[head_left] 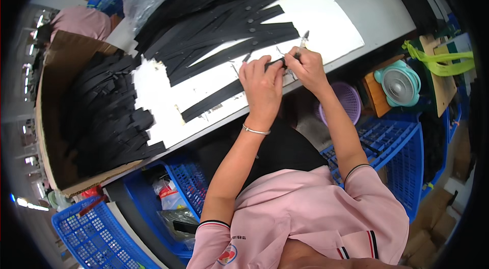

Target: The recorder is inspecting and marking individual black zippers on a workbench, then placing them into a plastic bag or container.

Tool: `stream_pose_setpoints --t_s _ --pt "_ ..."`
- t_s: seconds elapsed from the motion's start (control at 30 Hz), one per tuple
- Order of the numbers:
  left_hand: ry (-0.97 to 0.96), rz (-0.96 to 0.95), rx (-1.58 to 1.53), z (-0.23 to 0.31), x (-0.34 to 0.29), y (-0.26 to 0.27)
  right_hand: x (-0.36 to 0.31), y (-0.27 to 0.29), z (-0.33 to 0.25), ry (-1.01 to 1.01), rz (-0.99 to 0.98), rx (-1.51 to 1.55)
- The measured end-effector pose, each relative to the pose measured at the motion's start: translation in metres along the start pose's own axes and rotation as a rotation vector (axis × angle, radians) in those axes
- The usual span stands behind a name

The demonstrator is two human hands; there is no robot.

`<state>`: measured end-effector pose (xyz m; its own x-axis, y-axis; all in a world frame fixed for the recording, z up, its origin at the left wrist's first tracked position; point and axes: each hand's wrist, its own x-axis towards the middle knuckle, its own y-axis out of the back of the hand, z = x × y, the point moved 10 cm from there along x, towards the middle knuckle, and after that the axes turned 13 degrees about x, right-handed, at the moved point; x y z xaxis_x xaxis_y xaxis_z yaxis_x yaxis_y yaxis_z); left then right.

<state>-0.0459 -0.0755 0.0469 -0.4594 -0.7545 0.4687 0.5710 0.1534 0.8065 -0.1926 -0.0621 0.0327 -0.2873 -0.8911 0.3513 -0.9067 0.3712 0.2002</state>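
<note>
Left hand (261, 83) pinched a black strip (214, 100) just above the frame's centre, its long axis slanting down and leftward over the table (384, 27). Right hand (308, 68), closed around a small pointed tool (305, 37), was nearer the strip's upper-right end.

Nothing can be read for sure. The only clear print is on the pink shirt (305, 205), well below the left grip (262, 76) and a little to its left: a short row of small dark characters (238, 238) on the chest, and just beside it, farther from the grip, a round red, white and blue badge (227, 254), its details too small.
</note>
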Motion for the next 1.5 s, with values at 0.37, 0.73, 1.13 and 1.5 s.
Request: stream_pose_setpoints --t_s 0.37,0.73,1.13,1.5 --pt "-0.052 -0.149 0.275 -0.082 0.068 -0.025 -0.005 0.007 0.000 -0.021 0.085 0.138" --pt "-0.028 -0.138 0.304 -0.135 0.147 -0.048 -0.005 0.005 0.010 -0.062 0.098 0.193" --pt "0.313 0.072 0.460 -0.218 -0.026 0.109 -0.005 0.008 0.021 -0.091 0.108 0.200" --pt "1.063 0.199 0.903 -0.367 -0.139 0.244 -0.003 0.004 0.018 -0.058 0.109 0.179"
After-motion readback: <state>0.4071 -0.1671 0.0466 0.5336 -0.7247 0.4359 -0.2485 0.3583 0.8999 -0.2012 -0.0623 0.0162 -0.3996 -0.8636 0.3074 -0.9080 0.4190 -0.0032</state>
